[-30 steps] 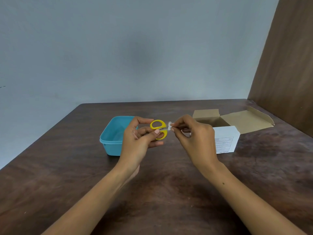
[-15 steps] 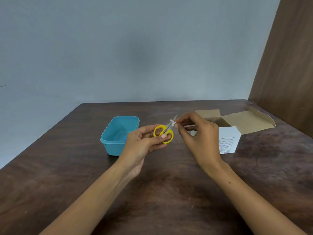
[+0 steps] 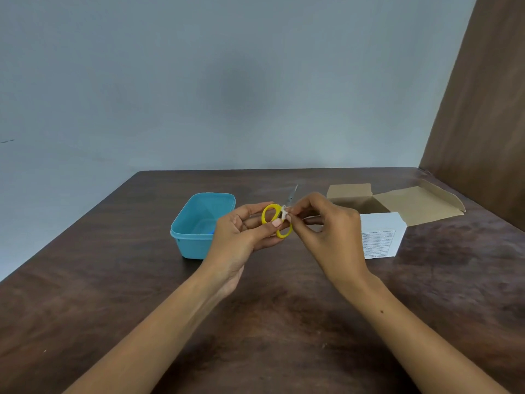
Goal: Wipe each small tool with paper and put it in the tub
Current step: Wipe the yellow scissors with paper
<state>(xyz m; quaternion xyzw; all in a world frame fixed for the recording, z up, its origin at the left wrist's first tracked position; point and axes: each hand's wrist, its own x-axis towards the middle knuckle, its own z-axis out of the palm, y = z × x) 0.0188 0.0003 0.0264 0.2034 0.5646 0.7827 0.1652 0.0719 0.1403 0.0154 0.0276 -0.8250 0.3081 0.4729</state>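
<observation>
Left hand (image 3: pixel 244 234) gripped the yellow-handled scissors (image 3: pixel 277 220) at frame centre, blades pointing up and away; right hand (image 3: pixel 326 231) pinched a scrap of paper (image 3: pixel 285 214) at the pivot. Tub (image 3: pixel 199 223) sat just left of the left hand, the nearer one, on the table (image 3: pixel 113 280).

The only print in sight is on the white front face of the open cardboard box (image 3: pixel 380 237), which stands on the table to the right of the blue tub (image 3: pixel 199 223). That face carries several ruled lines of small dark text and, below them, a short darker line near its bottom edge. All of it is too small and blurred to read. The tub itself bears no lettering that can be made out.
</observation>
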